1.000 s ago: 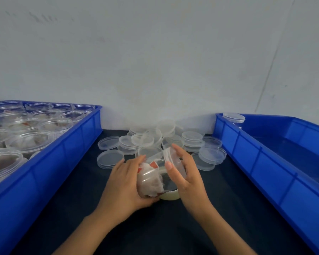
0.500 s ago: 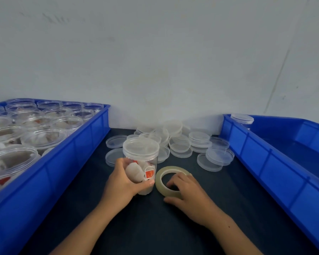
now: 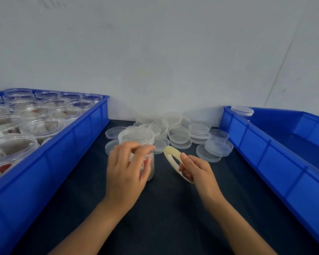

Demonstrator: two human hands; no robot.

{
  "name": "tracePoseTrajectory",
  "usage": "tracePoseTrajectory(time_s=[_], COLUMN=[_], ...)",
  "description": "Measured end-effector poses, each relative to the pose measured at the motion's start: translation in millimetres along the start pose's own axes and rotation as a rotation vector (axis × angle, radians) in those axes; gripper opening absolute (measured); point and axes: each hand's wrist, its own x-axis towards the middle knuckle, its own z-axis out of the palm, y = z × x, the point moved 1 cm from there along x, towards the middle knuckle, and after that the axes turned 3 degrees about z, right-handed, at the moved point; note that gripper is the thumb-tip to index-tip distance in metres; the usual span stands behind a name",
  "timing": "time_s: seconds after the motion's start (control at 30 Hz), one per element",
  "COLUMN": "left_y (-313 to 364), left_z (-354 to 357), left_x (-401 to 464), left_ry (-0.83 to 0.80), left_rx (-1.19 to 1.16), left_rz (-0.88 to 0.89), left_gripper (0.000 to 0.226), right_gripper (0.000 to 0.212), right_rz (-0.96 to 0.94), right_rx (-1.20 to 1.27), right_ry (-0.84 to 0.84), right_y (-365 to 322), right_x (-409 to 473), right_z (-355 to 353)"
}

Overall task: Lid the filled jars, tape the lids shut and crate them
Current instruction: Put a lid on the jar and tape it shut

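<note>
Head view: right hand has now lifted the tape, pinching it at 3 o'clock of the lidded jar which left hand grips, so taping comes next.

Two blue plastic crates: left blue crate and right blue crate. In the left one, well over a dozen open clear plastic jars of white contents, exact number not countable. One lidded clear jar at the far corner of the right one. One lidded filled clear jar upright on the dark table. One pale ring-shaped roll of tape. Roughly twenty loose round clear lids piled far, overlapping too much to count exactly. Two bare hands: left hand, right hand.
</note>
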Motion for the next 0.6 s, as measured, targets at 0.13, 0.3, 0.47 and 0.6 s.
tracePoseTrajectory(time_s=[0.13,0.3,0.47,0.6], left_y=[14,25,21,24], left_z=[5,11,16,14], left_x=[-2,-11,-20,-18], left_ry=[-0.238,-0.523,-0.621,-0.630], left_rx=[-0.092,-0.326,-0.546,-0.650], left_rz=[0.064,-0.143,-0.352,-0.267], left_gripper=[0.031,0.066,0.058,0.019], right_gripper=[0.038,0.031,0.032,0.033], right_rz=[0.005,-0.063,-0.092,0.000], right_rx=[0.060,0.170,0.354,0.725], right_ry=[-0.095,-0.252,-0.366,-0.342], right_y=[-4,-8,-15,-19], right_x=[-5,-10,-14,-13], right_z=[3,5,8,1])
